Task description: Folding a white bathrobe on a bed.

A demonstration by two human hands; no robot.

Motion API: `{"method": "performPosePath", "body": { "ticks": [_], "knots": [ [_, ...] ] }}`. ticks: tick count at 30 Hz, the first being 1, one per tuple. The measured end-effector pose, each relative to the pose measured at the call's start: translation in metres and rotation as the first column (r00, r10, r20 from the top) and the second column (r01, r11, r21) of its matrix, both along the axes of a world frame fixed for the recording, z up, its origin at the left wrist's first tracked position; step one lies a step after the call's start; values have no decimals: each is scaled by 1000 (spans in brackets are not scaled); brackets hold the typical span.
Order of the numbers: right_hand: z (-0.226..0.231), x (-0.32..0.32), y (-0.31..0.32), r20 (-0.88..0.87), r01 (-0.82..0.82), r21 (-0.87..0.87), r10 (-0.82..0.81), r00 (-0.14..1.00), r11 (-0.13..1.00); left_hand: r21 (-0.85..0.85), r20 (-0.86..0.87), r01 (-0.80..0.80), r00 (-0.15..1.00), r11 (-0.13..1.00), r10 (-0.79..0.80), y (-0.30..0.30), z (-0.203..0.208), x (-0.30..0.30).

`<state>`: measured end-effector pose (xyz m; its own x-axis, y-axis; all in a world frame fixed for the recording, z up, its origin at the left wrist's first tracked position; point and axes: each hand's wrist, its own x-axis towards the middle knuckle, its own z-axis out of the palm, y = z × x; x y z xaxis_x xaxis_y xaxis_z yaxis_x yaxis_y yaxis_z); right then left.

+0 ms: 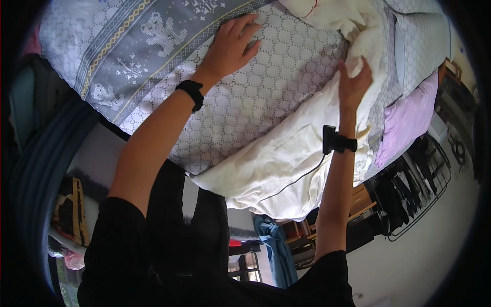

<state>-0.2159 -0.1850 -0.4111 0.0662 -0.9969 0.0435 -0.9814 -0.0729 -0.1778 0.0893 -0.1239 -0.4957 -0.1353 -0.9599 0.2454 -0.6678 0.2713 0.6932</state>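
Observation:
A grey-and-white patterned duvet point(286, 61) covers most of the bed in front of me. My left hand point(232, 47) rests on it with fingers spread, close to the dark grey band with white figures point(163, 33). Along its right and near edges runs a rumpled cream-white cloth point(291, 153), bunched at the far right. Just over this cloth is my right hand point(355, 86), thumb and fingers apart, with nothing seen in it; whether it touches the cloth I cannot tell. Black straps circle both wrists, and a thin cable trails from the right one across the cloth.
A patterned pillow point(422, 46) and a lilac pillow point(409, 120) lie at the right side of the bed. Beyond them stands a rack with dark clothes point(409, 189). Blue curtain folds point(43, 158) hang at the left. Blue cloth point(276, 250) hangs near the lower middle.

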Motion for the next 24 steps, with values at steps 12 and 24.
{"method": "performPosePath", "body": {
  "ticks": [12, 24],
  "knots": [
    [-4, -4, -89, 245, 272, 34, -272, 931, 962, -11, 54, -27, 998, 1000, 28, -1, -1, -6],
    [65, 84, 41, 387, -110, 407, -62, 920, 907, 65, 267, 14, 963, 998, -30, 8, -7, 7]
  ]
}}
